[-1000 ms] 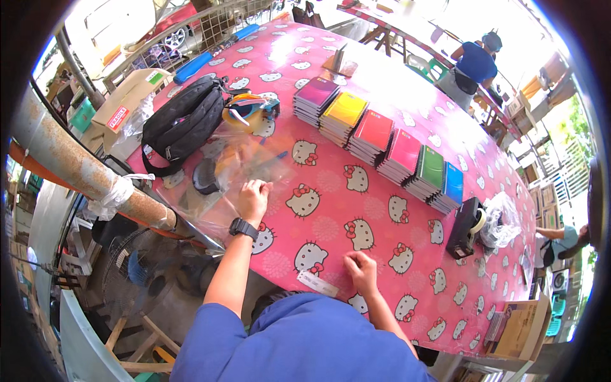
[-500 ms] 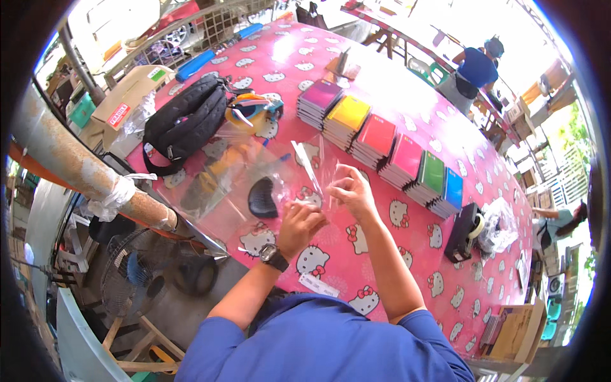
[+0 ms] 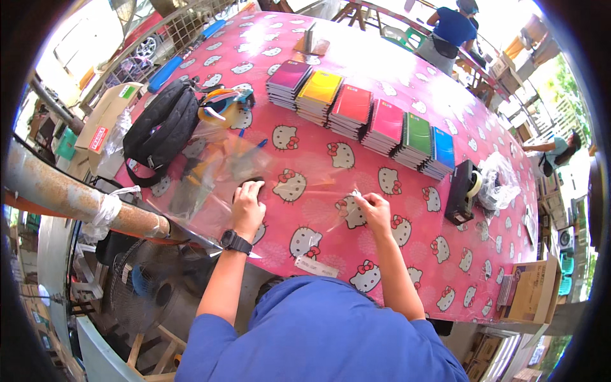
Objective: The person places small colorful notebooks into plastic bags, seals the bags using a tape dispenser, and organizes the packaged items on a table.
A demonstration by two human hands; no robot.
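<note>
My left hand (image 3: 248,207), with a dark watch at the wrist, is closed over a black comb (image 3: 259,183) on the pink table cover. Most of the comb is hidden beneath the fingers; only a dark edge shows. To the right, my right hand (image 3: 374,210) pinches the edge of a clear plastic bag (image 3: 334,198) between thumb and fingertips. The bag lies low over the table between both hands, its outline hard to see. Left of my left hand more clear plastic bags (image 3: 213,184) are spread out, with a blue pen (image 3: 262,144) near them.
Stacks of coloured spiral notebooks (image 3: 350,108) run diagonally across the table. A tape dispenser (image 3: 459,197) and crumpled plastic (image 3: 498,178) sit at right. At left are a black bag (image 3: 162,130), a carton (image 3: 108,121) and a rusty pole (image 3: 83,191). Two other people are farther off.
My hands have moved apart: the left onto the comb, which was uncovered before, the right to the right and nearer me with the plastic bag. The view has shifted.
</note>
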